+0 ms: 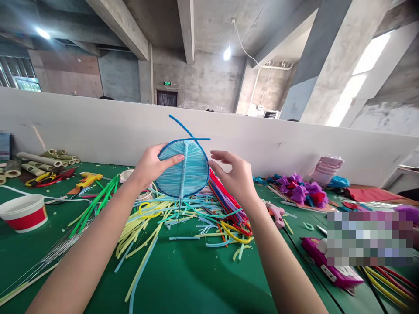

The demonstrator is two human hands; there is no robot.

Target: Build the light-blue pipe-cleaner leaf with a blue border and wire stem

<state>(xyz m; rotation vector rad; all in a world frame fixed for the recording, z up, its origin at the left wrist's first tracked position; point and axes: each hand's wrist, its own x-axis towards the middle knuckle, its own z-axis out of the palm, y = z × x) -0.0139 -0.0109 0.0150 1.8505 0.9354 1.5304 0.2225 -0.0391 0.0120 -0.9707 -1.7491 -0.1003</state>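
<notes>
My left hand point(157, 163) grips a light-blue leaf shape point(194, 168) made of pipe cleaners, its thumb across the front and its fingers behind. A pale blue rib runs down its middle, and a thin wire stem hangs below. A dark-blue pipe cleaner point(180, 123) borders the leaf, and its two loose ends cross at the top. At the right edge is my right hand point(234, 172), thumb and index finger apart, with nothing visible between them. Its thumb tip is close to the border; I cannot tell whether it touches.
Cut pipe cleaners point(140, 231) and a red-purple bundle point(225, 198) lie on the green table point(196, 283). Around them are a paper cup point(24, 212), a yellow glue gun point(87, 179), a pink glue gun point(276, 213), bamboo pieces point(42, 161) and purple flowers point(303, 192). Behind stands a white partition point(98, 126).
</notes>
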